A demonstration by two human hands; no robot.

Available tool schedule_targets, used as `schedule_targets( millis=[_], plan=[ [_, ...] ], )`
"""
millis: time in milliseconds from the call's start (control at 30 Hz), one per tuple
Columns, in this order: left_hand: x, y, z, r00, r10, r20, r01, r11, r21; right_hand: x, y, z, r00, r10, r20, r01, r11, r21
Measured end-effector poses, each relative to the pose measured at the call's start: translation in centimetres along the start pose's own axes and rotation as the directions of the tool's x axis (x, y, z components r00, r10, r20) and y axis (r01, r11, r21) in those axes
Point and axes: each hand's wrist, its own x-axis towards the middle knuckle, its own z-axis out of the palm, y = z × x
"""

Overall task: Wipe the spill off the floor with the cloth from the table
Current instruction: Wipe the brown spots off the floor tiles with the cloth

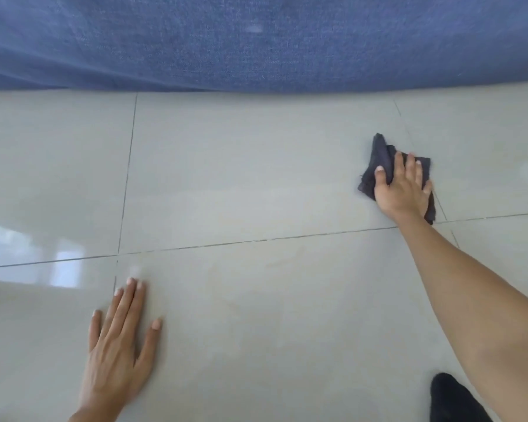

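Observation:
A dark grey cloth [378, 156] lies crumpled on the pale tiled floor [241, 184] at the right. My right hand [404, 187] presses flat on top of it, fingers spread, arm stretched out from the lower right. My left hand [119, 345] rests flat on the floor at the lower left, palm down, holding nothing. No liquid shows clearly on the tiles; only faint streaks and glare are visible near the middle.
A blue fabric surface [256, 41], like the front of a sofa, runs across the top and meets the floor. A dark sock or foot [454, 400] shows at the bottom right. Window glare reflects off the tiles at the left [28, 248].

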Motion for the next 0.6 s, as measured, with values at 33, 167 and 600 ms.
schedule_targets(
  millis=[33,167,600],
  plan=[
    [-1.0,-0.7,-0.3,1.0,-0.008,-0.002,0.008,1.0,0.011,-0.7,-0.3,0.2,0.999,0.044,-0.003,-0.044,0.999,0.007],
    [-3.1,-3.2,-1.8,0.995,-0.096,0.008,0.096,0.994,0.05,-4.1,-2.0,1.3,0.994,0.105,0.011,-0.105,0.995,0.002],
    [-3.0,-3.9,-1.7,0.995,-0.099,-0.022,0.101,0.99,0.101,-14.7,-21.5,6.7,0.971,-0.24,0.003,0.24,0.971,-0.007]
  ],
)
